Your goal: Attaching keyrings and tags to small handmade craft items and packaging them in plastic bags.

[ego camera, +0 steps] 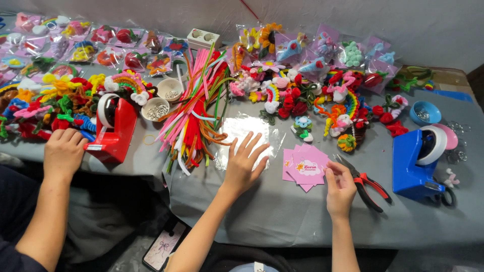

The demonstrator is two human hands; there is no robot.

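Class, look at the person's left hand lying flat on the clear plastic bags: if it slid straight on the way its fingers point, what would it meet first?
The left hand points up and slightly right across the clear bags. Past them, it would probably first meet the pipe-cleaner flowers, though depth is hard to judge.

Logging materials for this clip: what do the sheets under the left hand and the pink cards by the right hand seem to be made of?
Sheets under the left hand: likely thin clear plastic film, glossy, with glare and the cloth showing through. Pink cards at the right hand: probably matte printed cardstock, flat with crisp edges.
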